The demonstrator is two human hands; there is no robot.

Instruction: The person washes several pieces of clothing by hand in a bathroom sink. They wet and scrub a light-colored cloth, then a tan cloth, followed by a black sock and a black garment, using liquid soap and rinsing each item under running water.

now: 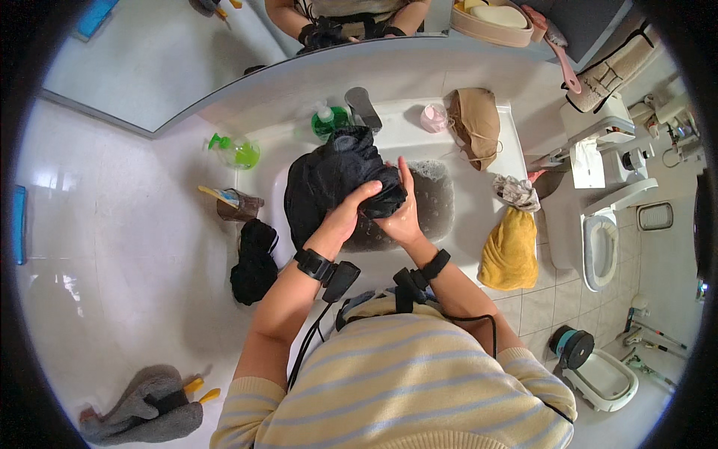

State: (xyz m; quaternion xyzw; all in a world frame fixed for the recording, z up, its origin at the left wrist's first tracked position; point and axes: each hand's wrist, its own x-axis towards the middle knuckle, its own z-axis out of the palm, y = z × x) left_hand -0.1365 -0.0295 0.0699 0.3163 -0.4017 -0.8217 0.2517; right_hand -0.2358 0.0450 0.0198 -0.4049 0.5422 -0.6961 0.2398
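Observation:
A wet black garment [329,176] hangs over the white sink [479,161], bunched above soapy water [434,198]. My left hand [345,217] grips a fold of it from the left. My right hand [400,213] presses against the same bunch from the right, fingers up. Both wrists carry black straps with small devices.
A tan cloth [475,123] and a pink bottle [432,118] lie on the sink's far rim. A green soap bottle [327,121] stands by the tap [363,108]. A yellow towel [510,251] hangs at the right edge, a black cloth [254,262] at the left. A toilet [602,247] stands to the right.

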